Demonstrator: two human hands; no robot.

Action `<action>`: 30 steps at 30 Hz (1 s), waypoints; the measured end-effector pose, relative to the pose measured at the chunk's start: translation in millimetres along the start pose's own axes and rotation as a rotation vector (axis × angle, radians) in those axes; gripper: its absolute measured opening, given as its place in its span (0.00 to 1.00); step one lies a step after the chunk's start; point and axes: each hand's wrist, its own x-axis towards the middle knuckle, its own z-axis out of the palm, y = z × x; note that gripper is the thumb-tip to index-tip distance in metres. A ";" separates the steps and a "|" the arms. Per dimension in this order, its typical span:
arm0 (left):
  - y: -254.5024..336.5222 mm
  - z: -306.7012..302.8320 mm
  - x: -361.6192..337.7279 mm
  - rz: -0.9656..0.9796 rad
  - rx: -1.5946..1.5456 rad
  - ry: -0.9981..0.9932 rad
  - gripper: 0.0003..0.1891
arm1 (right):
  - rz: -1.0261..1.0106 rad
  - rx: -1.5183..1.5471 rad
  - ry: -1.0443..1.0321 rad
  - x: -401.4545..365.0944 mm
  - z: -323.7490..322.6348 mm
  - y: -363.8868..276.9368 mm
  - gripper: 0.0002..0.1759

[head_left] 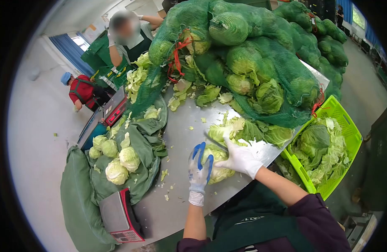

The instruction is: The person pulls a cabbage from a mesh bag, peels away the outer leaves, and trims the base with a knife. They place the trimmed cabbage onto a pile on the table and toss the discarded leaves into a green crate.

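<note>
A trimmed pale-green cabbage (220, 173) lies on the metal table between my two hands. My left hand (199, 170), in a white glove with blue fingers, curves around the cabbage's left side and grips it. My right hand (242, 159), in a white glove, is on the cabbage's right side. A knife (215, 141) slants from my right hand across the top of the cabbage; its handle is hidden by the hand. Loose outer leaves (249, 131) lie just beyond both hands.
Green net sacks of cabbages (260, 54) are piled at the back. A lime-green crate (342, 117) with leaves stands at right. Trimmed cabbages (129, 158) rest on green cloth at left, near a red scale (122, 214). Two people (86, 90) are beyond the table.
</note>
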 end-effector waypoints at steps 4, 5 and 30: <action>0.1 7.1 8.2 0.006 0.082 -0.045 0.23 | -0.104 -0.114 0.069 21.9 3.4 17.1 0.35; 0.4 9.5 11.1 0.010 0.077 -0.043 0.23 | -0.129 -0.092 0.087 30.1 1.3 22.5 0.33; 7.3 19.7 9.0 -0.034 0.041 0.039 0.33 | 0.091 0.039 0.116 60.0 17.4 67.1 0.37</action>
